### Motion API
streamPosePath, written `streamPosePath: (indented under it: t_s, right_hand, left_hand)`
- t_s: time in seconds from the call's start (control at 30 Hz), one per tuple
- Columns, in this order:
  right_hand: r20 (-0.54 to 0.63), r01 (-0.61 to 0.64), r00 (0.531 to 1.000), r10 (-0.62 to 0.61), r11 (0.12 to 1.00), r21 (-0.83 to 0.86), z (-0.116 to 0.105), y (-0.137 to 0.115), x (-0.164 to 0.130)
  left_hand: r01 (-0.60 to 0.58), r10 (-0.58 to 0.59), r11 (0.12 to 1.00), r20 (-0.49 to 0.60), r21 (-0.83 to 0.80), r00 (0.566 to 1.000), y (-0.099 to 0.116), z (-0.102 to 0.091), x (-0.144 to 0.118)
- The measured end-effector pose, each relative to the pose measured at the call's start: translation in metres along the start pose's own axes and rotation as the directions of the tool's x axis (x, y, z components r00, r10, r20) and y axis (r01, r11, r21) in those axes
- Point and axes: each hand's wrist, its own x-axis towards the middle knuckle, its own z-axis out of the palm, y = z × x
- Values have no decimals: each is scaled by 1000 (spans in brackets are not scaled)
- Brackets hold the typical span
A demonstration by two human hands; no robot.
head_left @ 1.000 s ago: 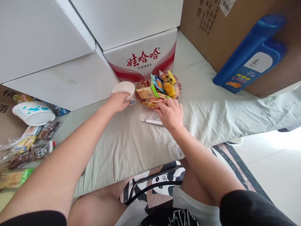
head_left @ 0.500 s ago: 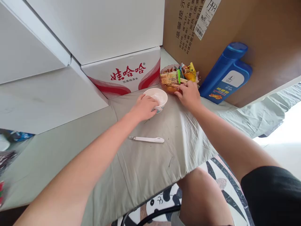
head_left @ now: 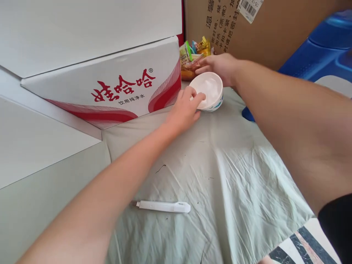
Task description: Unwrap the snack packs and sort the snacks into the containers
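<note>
Pale cloth (head_left: 220, 176) | left hand (head_left: 184, 112) grip clamped on upright bowl (head_left: 207, 90) rim | right hand (head_left: 220, 66) grip: cannot tell

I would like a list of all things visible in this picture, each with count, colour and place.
bowl: 1, white, on the cloth, beside the carton
snack dish: 1, amber, colourful packets, behind the bowl
pen-like tool: 1, white, near front
carton: 1, white with red print, left
cardboard box: 1, brown, back right
bottle: 1, blue, right
cloth: 1, pale green, covering the surface
left hand: gripping the bowl rim
right hand: at the snack dish
</note>
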Motion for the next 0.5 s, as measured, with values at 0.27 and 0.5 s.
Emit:
streamPosePath:
  t_s: [0.27,0.5]
  right_hand:
    - [-411,-94,907,90,996,11,-5,-11,-58]
    - [-287,-73,958,-4,964,-257,32,42,-99]
  left_hand:
    - [167,-172,983,-62,-78,983,-4,14,43]
    - [142,-144,985,-21,-95,989,-3,16,20]
